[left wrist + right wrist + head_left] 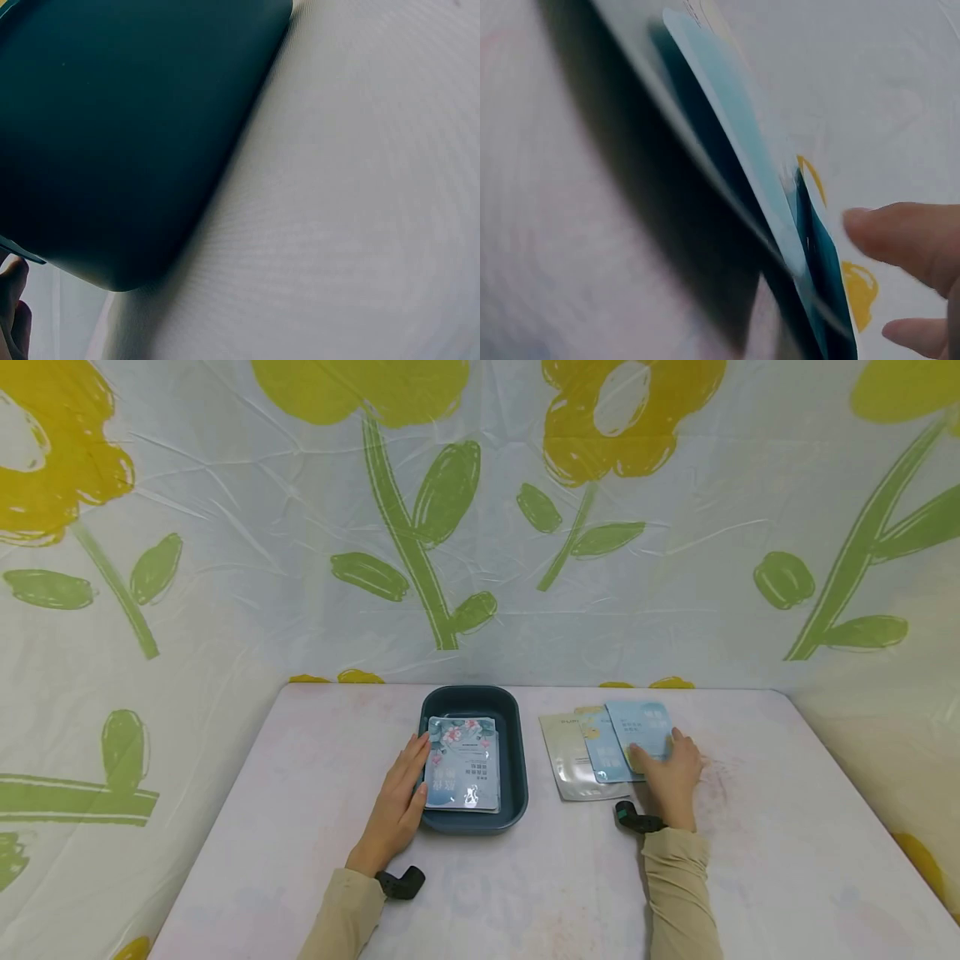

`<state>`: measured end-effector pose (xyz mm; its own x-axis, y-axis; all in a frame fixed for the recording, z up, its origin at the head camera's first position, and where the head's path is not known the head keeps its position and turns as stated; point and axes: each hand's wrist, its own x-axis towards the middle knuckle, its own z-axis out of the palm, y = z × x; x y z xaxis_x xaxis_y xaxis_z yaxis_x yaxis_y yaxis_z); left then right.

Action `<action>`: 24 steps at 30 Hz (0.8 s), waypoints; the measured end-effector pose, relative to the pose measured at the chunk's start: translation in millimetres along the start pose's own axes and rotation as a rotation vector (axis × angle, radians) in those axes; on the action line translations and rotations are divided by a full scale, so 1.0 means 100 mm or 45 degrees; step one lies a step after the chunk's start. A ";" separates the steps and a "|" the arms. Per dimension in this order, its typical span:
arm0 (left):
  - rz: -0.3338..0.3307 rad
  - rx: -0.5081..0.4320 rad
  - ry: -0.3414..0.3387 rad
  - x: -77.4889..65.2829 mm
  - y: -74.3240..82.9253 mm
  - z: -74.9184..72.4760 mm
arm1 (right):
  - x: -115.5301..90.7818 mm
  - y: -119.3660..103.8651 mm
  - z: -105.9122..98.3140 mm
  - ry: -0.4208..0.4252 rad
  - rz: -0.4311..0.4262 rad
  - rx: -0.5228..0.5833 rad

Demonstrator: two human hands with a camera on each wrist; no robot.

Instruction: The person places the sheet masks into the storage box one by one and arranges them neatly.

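Observation:
A dark teal tray (512,810) holds a stack of sheet mask packets (465,768) with a floral print. My left hand (393,802) lies along the tray's left side, fingers extended, fingertips right at the rim and the edge of the stack. The tray's outer wall (135,135) fills much of the left wrist view. My right hand (670,777) is over the right edge of a light blue packet (647,722), thumb and fingers spread. In the right wrist view, extended fingers (907,240) are beside the packets' edges (757,157).
Beneath and left of that packet, another blue packet (603,743) overlaps a silver-beige packet (566,756), right of the tray. The white table (300,827) carries them all. A flower-printed cloth (300,527) rises behind the table's far edge and at its sides.

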<state>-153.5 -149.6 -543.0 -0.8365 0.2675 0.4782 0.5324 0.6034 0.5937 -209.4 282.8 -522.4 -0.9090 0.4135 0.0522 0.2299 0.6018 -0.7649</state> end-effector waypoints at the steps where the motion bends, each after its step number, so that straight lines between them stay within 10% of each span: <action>1: -0.001 0.000 -0.001 0.00 0.00 0.00 | 0.00 -0.01 0.00 -0.015 0.004 -0.029; 24: -0.001 -0.015 -0.004 0.00 -0.01 0.01 | -0.01 0.01 -0.10 0.122 0.258 0.054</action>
<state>-154.6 -149.7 -544.0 -0.8374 0.2690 0.4759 0.5331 0.5946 0.6019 -204.6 289.4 -516.9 -0.8081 0.5873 -0.0461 0.3878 0.4715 -0.7920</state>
